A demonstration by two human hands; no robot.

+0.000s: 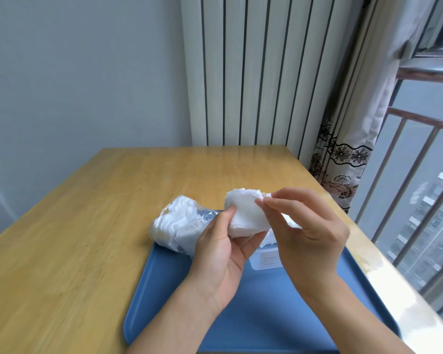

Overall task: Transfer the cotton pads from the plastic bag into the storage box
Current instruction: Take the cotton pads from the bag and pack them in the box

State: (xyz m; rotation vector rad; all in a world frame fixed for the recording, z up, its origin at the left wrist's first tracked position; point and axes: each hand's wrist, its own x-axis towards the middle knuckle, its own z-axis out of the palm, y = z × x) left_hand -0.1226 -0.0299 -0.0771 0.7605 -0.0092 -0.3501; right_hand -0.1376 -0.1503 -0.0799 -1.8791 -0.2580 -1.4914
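Above blue tray (279, 315), left hand (220, 254), palm up, grips cotton pads (246, 213) stack w/ thumb. Right hand (310, 233) pinches stack's edge. Plastic bag (174, 226) lies just left, storage box (265, 259) below hands.

We see bare table (87, 213) to the left and beyond the bag (174, 226), and the near half of the tray (266, 315) lies open between our forearms. The bag sits across the tray's far left corner. The box (265, 259) is mostly hidden under our right hand (310, 226) and the pads (246, 215) our left hand (220, 251) holds above it
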